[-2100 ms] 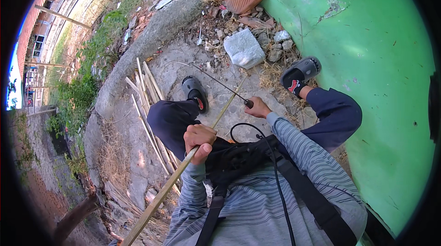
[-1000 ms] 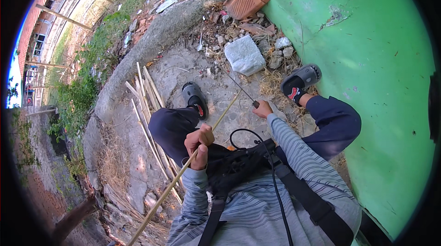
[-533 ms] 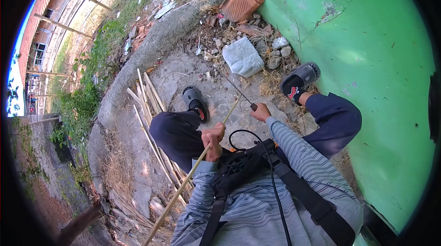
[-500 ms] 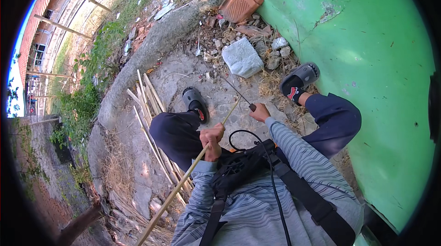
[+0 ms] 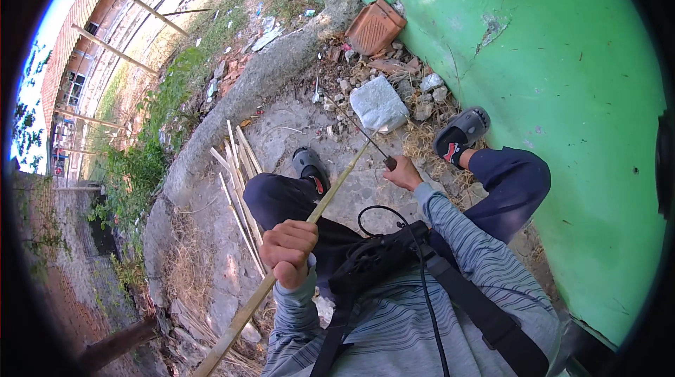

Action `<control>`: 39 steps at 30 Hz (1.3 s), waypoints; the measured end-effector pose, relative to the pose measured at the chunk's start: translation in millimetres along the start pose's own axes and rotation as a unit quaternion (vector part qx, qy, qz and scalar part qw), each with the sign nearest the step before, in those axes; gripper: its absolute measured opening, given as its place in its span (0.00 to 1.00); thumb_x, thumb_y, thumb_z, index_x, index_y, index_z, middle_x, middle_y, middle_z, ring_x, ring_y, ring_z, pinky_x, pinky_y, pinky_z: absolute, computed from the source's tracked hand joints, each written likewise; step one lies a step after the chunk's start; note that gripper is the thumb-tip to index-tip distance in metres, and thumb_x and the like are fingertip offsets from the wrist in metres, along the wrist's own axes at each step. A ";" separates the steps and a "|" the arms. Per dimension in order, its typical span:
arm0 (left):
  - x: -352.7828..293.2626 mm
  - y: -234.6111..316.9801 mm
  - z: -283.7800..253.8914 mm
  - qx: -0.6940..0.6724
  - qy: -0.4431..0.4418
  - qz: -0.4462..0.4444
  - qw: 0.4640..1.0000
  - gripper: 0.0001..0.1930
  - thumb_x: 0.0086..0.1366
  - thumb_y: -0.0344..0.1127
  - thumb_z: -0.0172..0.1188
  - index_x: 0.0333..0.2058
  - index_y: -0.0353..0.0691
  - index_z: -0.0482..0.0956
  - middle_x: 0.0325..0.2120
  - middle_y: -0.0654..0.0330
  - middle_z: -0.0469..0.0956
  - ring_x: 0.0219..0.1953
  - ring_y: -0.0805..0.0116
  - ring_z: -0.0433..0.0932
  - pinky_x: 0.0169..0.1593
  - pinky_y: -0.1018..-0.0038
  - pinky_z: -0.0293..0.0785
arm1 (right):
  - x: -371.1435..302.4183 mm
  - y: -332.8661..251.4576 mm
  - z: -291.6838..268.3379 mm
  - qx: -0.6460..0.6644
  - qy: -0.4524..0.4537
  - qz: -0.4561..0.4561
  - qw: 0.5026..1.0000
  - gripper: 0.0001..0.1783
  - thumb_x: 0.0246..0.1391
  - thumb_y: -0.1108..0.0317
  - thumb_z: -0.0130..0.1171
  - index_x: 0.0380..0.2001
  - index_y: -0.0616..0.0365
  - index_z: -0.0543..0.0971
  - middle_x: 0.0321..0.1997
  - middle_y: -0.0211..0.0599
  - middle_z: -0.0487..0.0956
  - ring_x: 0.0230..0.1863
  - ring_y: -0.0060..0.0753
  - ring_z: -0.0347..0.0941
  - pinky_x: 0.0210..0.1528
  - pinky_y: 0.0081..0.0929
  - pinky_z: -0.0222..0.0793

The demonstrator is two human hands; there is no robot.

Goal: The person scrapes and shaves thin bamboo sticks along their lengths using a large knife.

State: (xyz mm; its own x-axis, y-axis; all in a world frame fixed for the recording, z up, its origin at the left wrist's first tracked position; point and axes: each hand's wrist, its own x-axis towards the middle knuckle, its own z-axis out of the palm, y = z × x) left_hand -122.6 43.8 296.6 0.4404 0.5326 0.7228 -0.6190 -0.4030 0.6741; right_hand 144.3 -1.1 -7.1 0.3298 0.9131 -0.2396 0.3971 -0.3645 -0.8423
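Note:
My left hand [image 5: 290, 249] is closed around a long, pale bamboo strip [image 5: 335, 190], which slants from the lower left up between my legs. In my right hand [image 5: 404, 174] is a knife [image 5: 370, 139] with a thin dark blade and a short handle, pointing up and left. The blade crosses the strip's far end in view; whether they touch, I cannot tell. Beyond my left knee, several more bamboo strips [image 5: 240, 179] lie in a loose pile on the ground.
A white block [image 5: 379, 103] and an orange clay tile [image 5: 376, 27] lie among rubble ahead. On the right runs a green wall [image 5: 562, 138]; a low concrete ridge [image 5: 235, 99] curves along the left. A black cable [image 5: 427, 292] hangs over my chest.
My left hand has moved left and back toward my body, still gripping the bamboo strip, which now looks nearer. The right hand with the knife has stayed almost in place. The view has shifted slightly.

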 end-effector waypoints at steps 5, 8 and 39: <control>2.1 26.8 5.1 -0.003 0.015 0.030 0.999 0.38 0.79 0.60 0.42 0.10 0.50 0.49 0.05 0.71 0.48 0.05 0.75 0.45 0.13 0.74 0.45 | -7.5 -31.9 -4.8 -0.047 -0.025 -0.050 0.997 0.17 0.41 0.59 0.70 0.27 0.62 0.81 0.26 0.50 0.81 0.30 0.51 0.80 0.36 0.45 0.74; 10.2 70.3 7.3 -0.023 -0.009 0.062 0.998 0.37 0.80 0.60 0.42 0.10 0.51 0.49 0.05 0.72 0.48 0.05 0.76 0.45 0.12 0.75 0.43 | -2.7 -12.3 -19.8 -0.046 0.022 -0.037 0.998 0.17 0.42 0.59 0.70 0.25 0.63 0.79 0.22 0.47 0.79 0.26 0.48 0.77 0.33 0.43 0.72; -19.1 -91.2 -10.5 0.139 -0.122 -0.251 0.950 0.13 0.45 0.35 0.51 0.30 0.35 0.70 0.21 0.57 0.68 0.18 0.65 0.65 0.25 0.69 0.60 | -86.5 -32.5 -74.1 0.114 0.033 0.025 0.993 0.16 0.53 0.59 0.69 0.23 0.62 0.80 0.18 0.31 0.76 0.22 0.23 0.71 0.28 0.30 0.66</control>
State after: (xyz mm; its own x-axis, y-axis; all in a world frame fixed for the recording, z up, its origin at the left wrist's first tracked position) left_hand -81.3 78.1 219.7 0.7938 0.5348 0.2895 -0.1092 -0.3429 0.9330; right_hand 166.3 -81.8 76.7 0.4020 0.8787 -0.2573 0.1781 -0.3507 -0.9194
